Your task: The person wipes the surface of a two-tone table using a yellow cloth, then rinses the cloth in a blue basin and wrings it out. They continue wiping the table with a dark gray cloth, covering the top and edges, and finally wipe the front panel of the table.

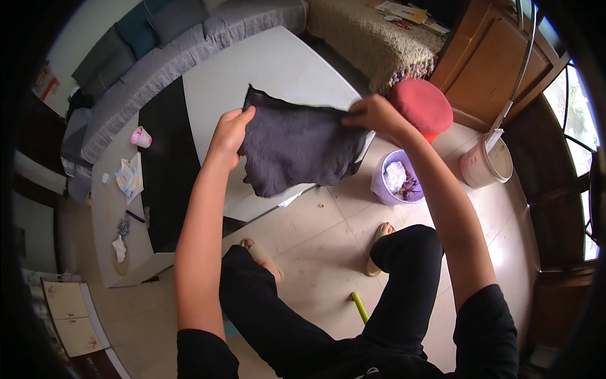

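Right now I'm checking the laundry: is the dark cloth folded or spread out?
Spread out: the dark cloth hangs open, the left hand and right hand pinching its top corners.

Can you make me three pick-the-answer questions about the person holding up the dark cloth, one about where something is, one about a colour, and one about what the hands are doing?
1. Where is the purple bin?
A. On the floor beside the table
B. On the sofa
C. On the red stool

2. What colour is the cloth?
A. Bright yellow
B. Dark grey
C. White

3. How is the cloth held?
A. Lying flat on the floor
B. By one hand only
C. By both hands, spread above the table

Answers:
1. A, it stands on the tiles below the red stool.
2. B, it looks dark grey.
3. C, the left hand and right hand each pinch a top corner.
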### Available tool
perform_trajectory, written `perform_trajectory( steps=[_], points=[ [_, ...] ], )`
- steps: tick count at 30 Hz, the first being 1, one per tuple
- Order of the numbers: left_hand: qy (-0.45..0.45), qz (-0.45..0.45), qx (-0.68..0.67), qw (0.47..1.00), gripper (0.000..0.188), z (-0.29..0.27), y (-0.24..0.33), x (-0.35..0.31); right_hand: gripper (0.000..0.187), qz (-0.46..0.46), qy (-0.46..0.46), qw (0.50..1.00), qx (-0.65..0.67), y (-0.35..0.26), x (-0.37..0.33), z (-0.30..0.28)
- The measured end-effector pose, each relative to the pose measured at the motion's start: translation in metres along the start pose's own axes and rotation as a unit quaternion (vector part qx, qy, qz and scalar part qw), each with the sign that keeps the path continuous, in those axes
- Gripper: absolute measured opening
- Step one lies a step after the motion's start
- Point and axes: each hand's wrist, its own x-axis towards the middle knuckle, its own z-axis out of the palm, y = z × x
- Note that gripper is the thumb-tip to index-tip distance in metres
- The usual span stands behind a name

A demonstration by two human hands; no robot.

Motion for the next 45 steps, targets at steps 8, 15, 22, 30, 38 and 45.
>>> perform_trajectory(
  steps=[8,15,22,30,38,45],
  points=[
    [0.249,0.170,0.200,0.932,0.042,0.006,-0.104,-0.030,0.057,0.062,0.122,0.987,-0.086,-0.017,0.042,0.135],
    [0.242,0.178,0.056,0.952,0.021,-0.015,-0.173,-0.083,0.083,0.183,0.191,0.942,-0.206,-0.090,0.069,0.210],
    [0.226,0.215,0.011,0.950,0.015,-0.008,-0.133,-0.065,0.063,0.017,0.140,0.980,-0.141,-0.044,0.061,0.197],
    [0.211,0.197,-0.006,0.957,0.013,-0.021,-0.118,-0.078,0.056,0.294,0.290,0.861,-0.297,0.098,0.060,0.128],
    [0.217,0.160,-0.051,0.962,0.014,-0.026,-0.119,-0.070,0.066,0.128,0.172,0.947,-0.241,-0.095,0.059,0.236],
    [0.224,0.138,-0.062,0.963,0.015,-0.030,-0.118,-0.070,0.047,0.069,0.223,0.956,-0.176,-0.024,0.051,0.181]
  ],
)
